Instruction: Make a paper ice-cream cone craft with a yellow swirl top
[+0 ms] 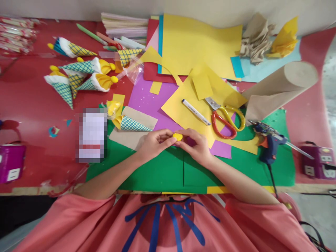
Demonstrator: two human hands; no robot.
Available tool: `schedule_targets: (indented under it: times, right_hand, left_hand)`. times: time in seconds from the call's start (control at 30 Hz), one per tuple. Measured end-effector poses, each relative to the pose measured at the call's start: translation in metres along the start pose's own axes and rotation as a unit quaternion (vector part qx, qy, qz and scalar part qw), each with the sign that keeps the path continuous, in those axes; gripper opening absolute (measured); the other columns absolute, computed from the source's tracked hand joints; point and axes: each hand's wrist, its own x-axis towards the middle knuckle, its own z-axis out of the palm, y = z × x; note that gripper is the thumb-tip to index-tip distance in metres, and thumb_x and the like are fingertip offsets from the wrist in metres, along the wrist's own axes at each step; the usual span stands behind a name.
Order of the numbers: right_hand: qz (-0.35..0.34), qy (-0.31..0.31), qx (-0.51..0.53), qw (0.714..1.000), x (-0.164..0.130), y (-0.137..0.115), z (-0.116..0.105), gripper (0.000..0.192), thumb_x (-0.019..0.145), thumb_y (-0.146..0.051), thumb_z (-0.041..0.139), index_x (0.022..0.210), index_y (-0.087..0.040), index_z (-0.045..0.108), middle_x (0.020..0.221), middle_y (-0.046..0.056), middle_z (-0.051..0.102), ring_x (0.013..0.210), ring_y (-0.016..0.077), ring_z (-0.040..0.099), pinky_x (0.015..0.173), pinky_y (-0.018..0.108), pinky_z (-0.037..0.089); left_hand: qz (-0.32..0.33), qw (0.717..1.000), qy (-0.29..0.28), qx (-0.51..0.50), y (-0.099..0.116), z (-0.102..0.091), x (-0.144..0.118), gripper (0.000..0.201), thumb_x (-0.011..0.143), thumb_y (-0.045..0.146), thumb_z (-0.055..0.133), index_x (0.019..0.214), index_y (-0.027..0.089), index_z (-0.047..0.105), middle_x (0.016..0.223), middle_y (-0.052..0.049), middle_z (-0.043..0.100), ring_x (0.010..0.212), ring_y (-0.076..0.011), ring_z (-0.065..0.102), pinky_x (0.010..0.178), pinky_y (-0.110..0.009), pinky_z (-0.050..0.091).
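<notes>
On the red table (31, 105), over a flat green paper sheet (157, 171), several finished checkered paper cones with yellow tops (78, 75) lie at the far left, and one unfinished checkered cone (131, 124) waits just beyond the hands. The left hand (153, 143) and right hand (198, 147) pinch a small yellow paper ball (177, 136) between their fingertips. Red-and-yellow scissors (225, 120), a white marker (195, 112) and a blue glue gun (269, 141) lie to the right, none blocking the hands.

Pretty bright, even light, only soft shadows under the hands. Heavy wide-angle warp: the table (31, 115) edges curve at both sides. Corners go a bit soft, and one pixelated patch (91, 134) sits left of center.
</notes>
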Motion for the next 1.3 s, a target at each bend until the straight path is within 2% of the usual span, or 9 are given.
schedule_targets:
  times: [0.17, 0.33, 0.47, 0.6, 0.77, 0.93, 1.07, 1.17, 1.3]
  right_hand:
    - [-0.042, -0.005, -0.003, 0.999, -0.002, 0.001, 0.000, 0.025, 0.089, -0.037, 0.062, 0.108, -0.020, 0.068, 0.081, 0.005, 0.072, 0.070, 0.0143, 0.066, 0.067, 0.028, 0.056]
    - [-0.060, -0.008, -0.017, 0.998, -0.001, 0.002, 0.000, 0.020, 0.090, -0.029, 0.062, 0.105, -0.018, 0.069, 0.085, 0.007, 0.073, 0.076, 0.0153, 0.068, 0.070, 0.028, 0.056]
    - [-0.020, -0.004, -0.003, 1.000, 0.001, -0.001, -0.001, 0.015, 0.088, -0.031, 0.064, 0.096, -0.019, 0.070, 0.082, 0.005, 0.073, 0.073, 0.0145, 0.067, 0.067, 0.027, 0.055]
    - [0.050, 0.056, 0.028, 0.997, 0.001, -0.001, -0.002, 0.011, 0.087, -0.029, 0.065, 0.090, -0.020, 0.070, 0.079, 0.002, 0.071, 0.072, 0.0134, 0.065, 0.067, 0.027, 0.053]
    - [0.094, 0.123, 0.082, 0.984, -0.001, 0.004, 0.001, 0.034, 0.086, -0.035, 0.066, 0.120, -0.026, 0.062, 0.081, -0.001, 0.066, 0.068, 0.0115, 0.062, 0.064, 0.026, 0.053]
    - [0.081, 0.025, 0.126, 0.988, 0.001, 0.001, 0.001, 0.054, 0.086, -0.038, 0.066, 0.135, -0.026, 0.047, 0.069, -0.005, 0.058, 0.057, 0.0086, 0.053, 0.055, 0.022, 0.047]
    - [0.110, -0.030, 0.067, 0.991, 0.000, -0.002, 0.000, 0.049, 0.084, -0.034, 0.067, 0.129, -0.020, 0.052, 0.056, -0.010, 0.039, 0.046, 0.0059, 0.038, 0.046, 0.019, 0.036]
    - [0.080, -0.048, 0.004, 0.996, -0.003, 0.000, 0.001, 0.038, 0.087, -0.030, 0.063, 0.122, -0.019, 0.057, 0.057, -0.009, 0.042, 0.048, 0.0060, 0.041, 0.049, 0.018, 0.037]
    - [-0.020, -0.048, -0.087, 0.995, -0.006, 0.003, 0.003, 0.029, 0.091, -0.030, 0.057, 0.118, -0.020, 0.060, 0.061, -0.005, 0.052, 0.054, 0.0085, 0.050, 0.052, 0.020, 0.041]
  left_hand:
    - [-0.005, 0.999, -0.037, 0.020, -0.004, -0.004, -0.001, 0.036, 0.082, 0.053, 0.062, 0.088, 0.017, 0.065, 0.080, -0.002, 0.073, 0.075, -0.0153, 0.070, 0.067, -0.022, 0.054]
    - [-0.029, 0.998, -0.058, 0.006, -0.003, -0.003, 0.000, 0.032, 0.085, 0.048, 0.061, 0.079, 0.016, 0.062, 0.070, 0.000, 0.068, 0.065, -0.0107, 0.065, 0.062, -0.019, 0.051]
    - [-0.019, 0.998, -0.050, 0.028, 0.003, -0.004, 0.000, 0.035, 0.087, 0.048, 0.059, 0.074, 0.015, 0.062, 0.064, 0.000, 0.068, 0.061, -0.0094, 0.062, 0.058, -0.018, 0.048]
    - [-0.011, 1.000, -0.020, 0.015, 0.003, -0.005, 0.000, 0.035, 0.087, 0.048, 0.060, 0.074, 0.015, 0.065, 0.065, -0.002, 0.071, 0.062, -0.0105, 0.065, 0.063, -0.019, 0.051]
    - [-0.011, 0.994, -0.056, -0.091, -0.010, -0.007, 0.001, 0.055, 0.092, 0.060, 0.040, 0.106, 0.014, 0.067, 0.094, -0.010, 0.075, 0.085, -0.0199, 0.072, 0.079, -0.030, 0.057]
    - [0.014, 0.998, -0.064, 0.002, -0.012, -0.006, -0.001, 0.051, 0.089, 0.056, 0.051, 0.123, 0.019, 0.059, 0.116, -0.009, 0.070, 0.105, -0.0223, 0.068, 0.088, -0.029, 0.054]
    - [0.034, 0.995, -0.050, 0.079, -0.008, -0.003, -0.003, 0.045, 0.082, 0.050, 0.064, 0.115, 0.018, 0.063, 0.108, -0.007, 0.073, 0.098, -0.0202, 0.070, 0.086, -0.026, 0.054]
    - [0.052, 0.990, -0.037, 0.122, -0.006, 0.000, -0.004, 0.040, 0.077, 0.047, 0.069, 0.103, 0.017, 0.067, 0.097, -0.004, 0.075, 0.088, -0.0182, 0.070, 0.080, -0.024, 0.055]
    - [0.057, 0.986, -0.005, 0.158, -0.003, 0.001, -0.003, 0.031, 0.081, 0.044, 0.065, 0.093, 0.016, 0.069, 0.088, -0.003, 0.074, 0.079, -0.0154, 0.068, 0.073, -0.022, 0.053]
